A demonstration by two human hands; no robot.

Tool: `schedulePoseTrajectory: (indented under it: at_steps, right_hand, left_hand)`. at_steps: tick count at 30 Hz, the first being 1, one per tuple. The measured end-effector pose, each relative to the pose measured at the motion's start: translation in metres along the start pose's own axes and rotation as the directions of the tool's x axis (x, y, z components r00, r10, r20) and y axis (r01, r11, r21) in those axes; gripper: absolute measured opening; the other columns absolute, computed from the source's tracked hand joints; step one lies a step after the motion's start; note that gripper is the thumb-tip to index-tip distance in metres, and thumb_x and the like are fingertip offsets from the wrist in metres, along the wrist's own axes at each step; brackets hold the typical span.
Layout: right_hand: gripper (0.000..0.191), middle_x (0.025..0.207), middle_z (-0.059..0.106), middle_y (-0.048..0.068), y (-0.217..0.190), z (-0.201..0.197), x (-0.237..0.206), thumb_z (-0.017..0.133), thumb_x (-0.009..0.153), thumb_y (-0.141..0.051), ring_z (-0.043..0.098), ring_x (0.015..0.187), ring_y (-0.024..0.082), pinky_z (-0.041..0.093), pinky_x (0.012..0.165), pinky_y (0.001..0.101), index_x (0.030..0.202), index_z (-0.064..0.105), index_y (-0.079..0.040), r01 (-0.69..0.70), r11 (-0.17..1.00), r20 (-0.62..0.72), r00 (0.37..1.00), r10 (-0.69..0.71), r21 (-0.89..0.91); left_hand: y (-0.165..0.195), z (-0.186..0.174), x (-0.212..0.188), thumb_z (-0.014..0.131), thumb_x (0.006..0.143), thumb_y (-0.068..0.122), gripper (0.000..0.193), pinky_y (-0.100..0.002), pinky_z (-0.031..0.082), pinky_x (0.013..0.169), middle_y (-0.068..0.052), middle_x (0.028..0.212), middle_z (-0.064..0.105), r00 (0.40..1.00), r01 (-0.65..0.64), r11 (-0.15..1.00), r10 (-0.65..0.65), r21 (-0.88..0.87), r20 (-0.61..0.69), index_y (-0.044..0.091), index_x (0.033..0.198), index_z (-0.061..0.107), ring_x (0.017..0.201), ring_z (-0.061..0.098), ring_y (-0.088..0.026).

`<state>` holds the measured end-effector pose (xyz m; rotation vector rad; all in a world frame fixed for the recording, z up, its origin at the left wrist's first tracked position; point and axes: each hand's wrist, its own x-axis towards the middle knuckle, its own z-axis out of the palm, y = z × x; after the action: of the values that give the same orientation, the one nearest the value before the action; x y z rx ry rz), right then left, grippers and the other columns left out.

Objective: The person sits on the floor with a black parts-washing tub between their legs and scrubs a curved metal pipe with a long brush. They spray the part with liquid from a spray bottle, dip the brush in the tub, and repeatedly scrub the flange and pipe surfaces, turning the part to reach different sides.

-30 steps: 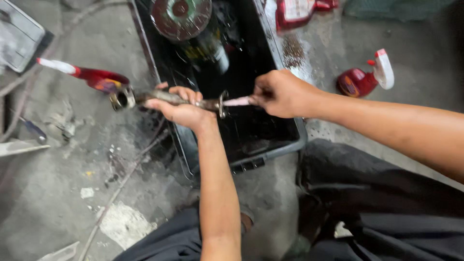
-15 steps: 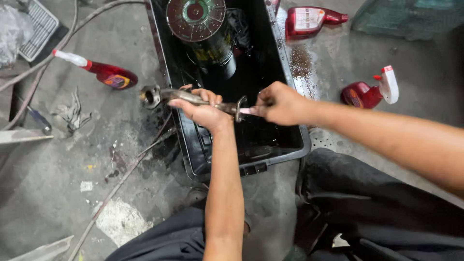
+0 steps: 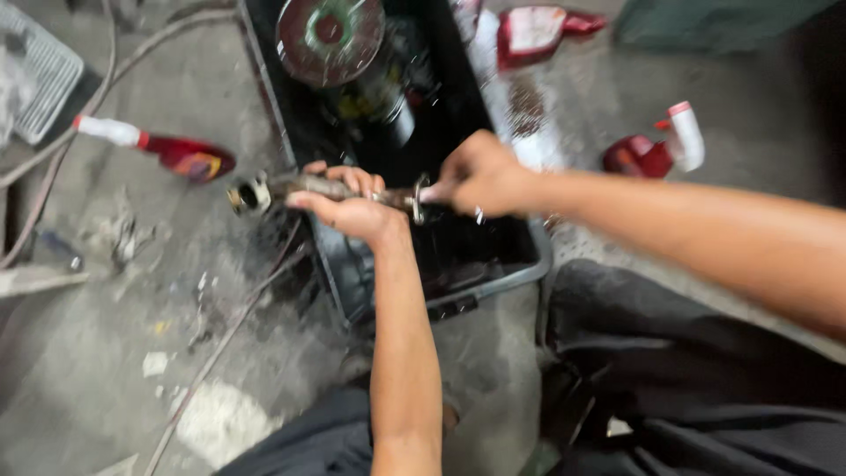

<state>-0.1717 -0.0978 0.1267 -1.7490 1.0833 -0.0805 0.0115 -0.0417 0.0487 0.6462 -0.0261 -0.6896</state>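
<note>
Over black tray (image 3: 520,264), both hands hold metal shaft (image 3: 326,187) crosswise.

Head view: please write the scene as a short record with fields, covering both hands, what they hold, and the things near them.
left hand: grips a greasy metal shaft from below, held level
shaft end: ring-shaped fitting points left, past the tub's edge
right hand: closed on the shaft's other end, beside a small flange
below the hands: black plastic tub on a concrete floor
in the tub: round red and green disc
left of the tub: red bottle with white neck, lying down
right of the tub: red spray bottle
</note>
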Motion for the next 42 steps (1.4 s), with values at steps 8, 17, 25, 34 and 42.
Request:
schedulePoseTrajectory:
  at_steps: [8,17,25,34,42]
  right_hand:
    - [0.034,0.060,0.065,0.005,0.002,0.008,0.001,0.077,0.089,-0.031,0.055,0.052,0.011,0.046,0.050,0.0322,0.072,0.071,-0.002,0.053,0.998,0.030,0.998,-0.054,0.031]
    - [0.021,0.061,0.056,0.003,-0.014,-0.006,-0.006,0.073,0.090,-0.020,0.033,0.040,0.009,0.019,0.034,0.0269,0.080,0.071,-0.002,-0.478,0.821,0.288,0.871,0.398,0.312]
    - [0.027,0.061,0.048,-0.002,0.019,-0.003,0.003,0.065,0.096,-0.027,0.030,0.041,0.003,0.018,0.033,0.0200,0.086,0.065,-0.002,-0.625,0.645,0.530,0.760,0.375,0.439]
    - [0.036,0.059,0.047,0.001,0.006,-0.002,-0.007,0.054,0.100,-0.031,0.030,0.040,0.005,0.019,0.032,0.0215,0.076,0.054,-0.005,-0.578,0.752,0.528,0.766,0.366,0.317]
    - [0.033,0.056,0.035,-0.004,0.013,0.001,-0.007,0.046,0.101,-0.030,0.026,0.040,0.003,0.018,0.031,0.0195,0.073,0.047,-0.012,-0.730,0.586,0.791,0.566,0.231,0.351]
  left_hand:
    - [0.007,-0.001,0.006,0.032,0.097,0.077,0.067,-0.025,0.024,0.041,0.002,0.066,0.042,0.997,-0.030,0.999,0.032,0.030,-0.069,0.014,0.108,0.051,0.047,0.035,-0.009]
    - [0.004,-0.006,0.008,0.032,0.095,0.081,0.072,-0.026,0.025,0.043,0.003,0.069,0.042,0.999,-0.036,0.999,0.035,-0.027,-0.023,0.013,0.108,0.051,0.049,0.036,-0.010]
    - [-0.008,-0.009,0.011,0.032,0.093,0.084,0.070,-0.025,0.023,0.044,0.004,0.072,0.045,1.000,0.007,0.982,-0.006,-0.187,0.001,0.019,0.105,0.058,0.052,0.034,-0.010]
    - [-0.016,-0.013,0.010,0.033,0.093,0.082,0.069,-0.026,0.022,0.046,0.003,0.071,0.049,0.998,0.051,0.982,-0.047,-0.180,0.029,0.019,0.101,0.060,0.050,0.031,-0.009]
    - [-0.012,-0.008,0.009,0.027,0.096,0.084,0.074,-0.026,0.024,0.042,0.000,0.059,0.040,0.957,0.041,0.956,0.046,-0.291,0.287,0.014,0.084,0.049,0.045,0.032,-0.012]
